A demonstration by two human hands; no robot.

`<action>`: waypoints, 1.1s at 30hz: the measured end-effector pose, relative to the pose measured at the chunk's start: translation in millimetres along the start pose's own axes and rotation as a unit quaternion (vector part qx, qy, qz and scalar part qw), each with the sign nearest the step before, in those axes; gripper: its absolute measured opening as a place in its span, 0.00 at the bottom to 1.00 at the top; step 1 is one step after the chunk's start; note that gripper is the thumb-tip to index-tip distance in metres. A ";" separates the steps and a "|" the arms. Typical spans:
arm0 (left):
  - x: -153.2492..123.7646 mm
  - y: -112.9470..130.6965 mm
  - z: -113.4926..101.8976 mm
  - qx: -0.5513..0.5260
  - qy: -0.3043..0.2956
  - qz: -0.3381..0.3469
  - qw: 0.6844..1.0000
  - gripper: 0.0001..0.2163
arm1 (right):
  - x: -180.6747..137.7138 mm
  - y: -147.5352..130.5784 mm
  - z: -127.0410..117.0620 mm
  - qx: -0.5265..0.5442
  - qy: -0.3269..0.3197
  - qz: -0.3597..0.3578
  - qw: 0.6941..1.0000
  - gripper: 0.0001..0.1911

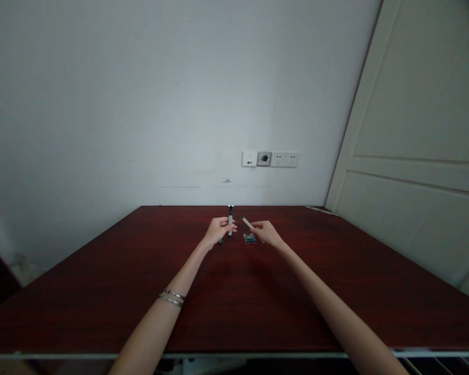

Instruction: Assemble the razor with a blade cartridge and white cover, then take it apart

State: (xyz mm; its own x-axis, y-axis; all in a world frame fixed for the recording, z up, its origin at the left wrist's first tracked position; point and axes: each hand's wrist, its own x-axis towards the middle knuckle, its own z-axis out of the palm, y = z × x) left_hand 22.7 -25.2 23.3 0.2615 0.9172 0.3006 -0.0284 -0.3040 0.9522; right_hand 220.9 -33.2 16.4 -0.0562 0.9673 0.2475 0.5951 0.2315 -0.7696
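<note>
My left hand [218, 230] is closed around a slim razor-like handle [230, 220] that stands upright, dark head at the top, over the far middle of the dark red table [101, 291]. My right hand [266, 233] pinches a small pale flat piece [247, 222] that points up and left toward the handle. A small greenish pack [249, 238] lies on the table between the two hands, just below the pale piece. Bracelets circle my left wrist [172, 298].
A white wall rises behind the table with a row of sockets [270, 159]. A pale door [418, 156] stands at the right. The table's near edge has a light metal rim [258, 355].
</note>
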 end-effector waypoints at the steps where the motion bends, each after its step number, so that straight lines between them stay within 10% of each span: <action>1: -0.3 -1.6 -0.6 0.005 -0.007 -0.001 1.000 0.09 | 0.1 3.2 -7.9 0.037 -0.008 0.006 0.999 0.12; 5: -3.4 -7.3 -0.8 0.036 -0.035 0.011 0.999 0.07 | -6.2 9.4 -35.9 0.096 -0.006 -0.033 0.995 0.17; 14: -16.8 -19.0 10.3 0.124 -0.070 0.082 0.986 0.08 | -35.8 -13.6 -62.9 -0.152 0.127 -0.308 0.930 0.18; 33: -24.0 -14.5 1.5 0.286 -0.030 0.169 0.943 0.09 | -40.6 -7.8 -45.0 -0.282 0.209 -0.373 0.859 0.27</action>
State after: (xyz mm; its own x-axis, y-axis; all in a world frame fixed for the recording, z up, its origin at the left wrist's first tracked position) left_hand 18.3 -43.2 2.2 0.3858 0.7321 0.5614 0.4004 -0.6811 0.6131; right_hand 254.7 -78.9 38.8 -0.3673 0.4226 0.8286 0.8186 0.5697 0.0724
